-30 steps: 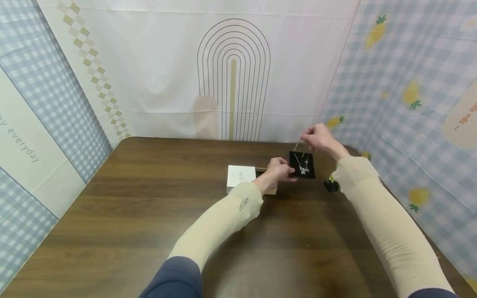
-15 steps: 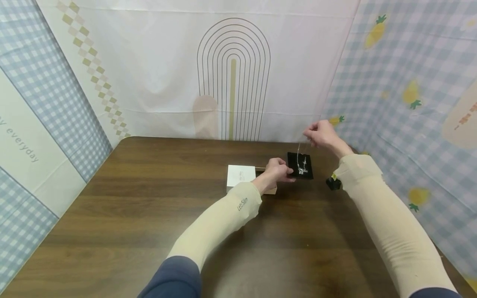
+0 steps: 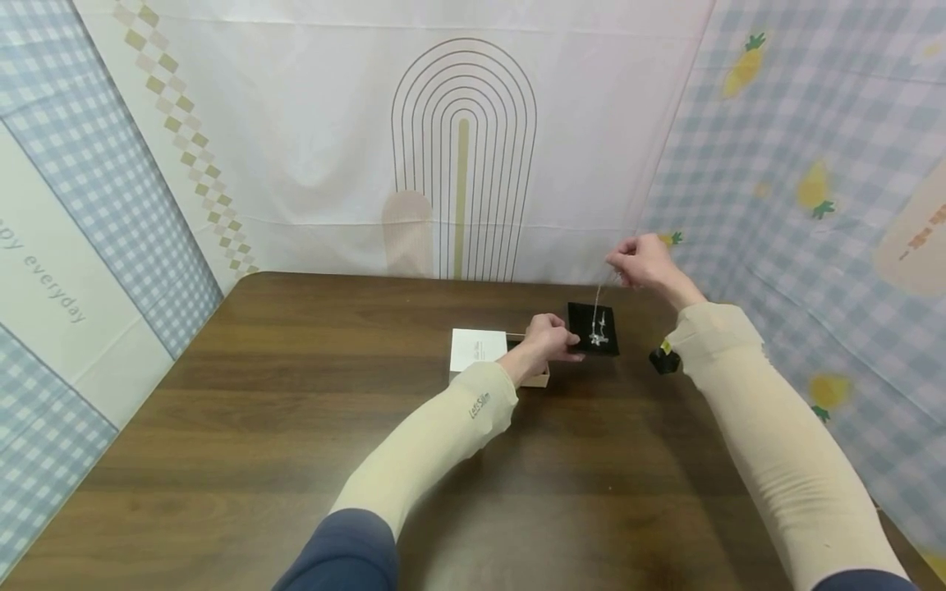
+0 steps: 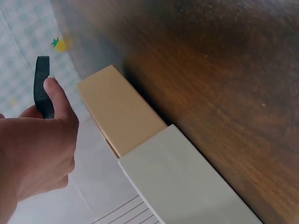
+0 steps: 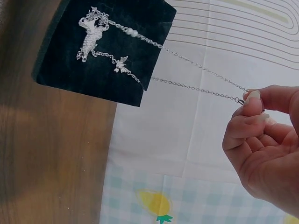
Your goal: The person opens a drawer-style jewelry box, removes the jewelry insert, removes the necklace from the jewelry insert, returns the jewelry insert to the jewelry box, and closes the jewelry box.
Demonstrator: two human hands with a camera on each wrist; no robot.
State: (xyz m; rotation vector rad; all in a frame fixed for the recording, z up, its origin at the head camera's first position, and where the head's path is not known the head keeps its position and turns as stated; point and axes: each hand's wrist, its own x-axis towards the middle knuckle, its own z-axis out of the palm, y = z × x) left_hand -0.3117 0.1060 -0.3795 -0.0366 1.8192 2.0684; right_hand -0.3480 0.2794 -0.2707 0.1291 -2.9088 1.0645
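Between thumb and fingers my left hand [image 3: 548, 338] holds a square black velvet pad [image 5: 70, 60], edge-on in the left wrist view. A silver necklace [image 5: 91, 39] has its pendant and small charms against the pad's face. Up and to the right, my right hand [image 3: 645, 261] pinches the chain's clasp end. Two strands run taut from the fingertips [image 5: 253, 94] down to the pad. Just left of the pad stands a white sleeve box [image 3: 473, 349] with its tan drawer [image 4: 119, 112] slid partly out; my left hand covers part of the drawer in the head view.
A small black object with a yellow mark [image 3: 664, 359] shows beside the right wrist. Brown wood forms the tabletop [image 3: 296, 410]. Printed cloth [image 3: 310, 148] hangs behind the table and along both sides.
My right hand has risen and moved slightly right, drawing the chain up and taut. The pad has shifted a little left in my left hand and lies flatter. The box stays put.
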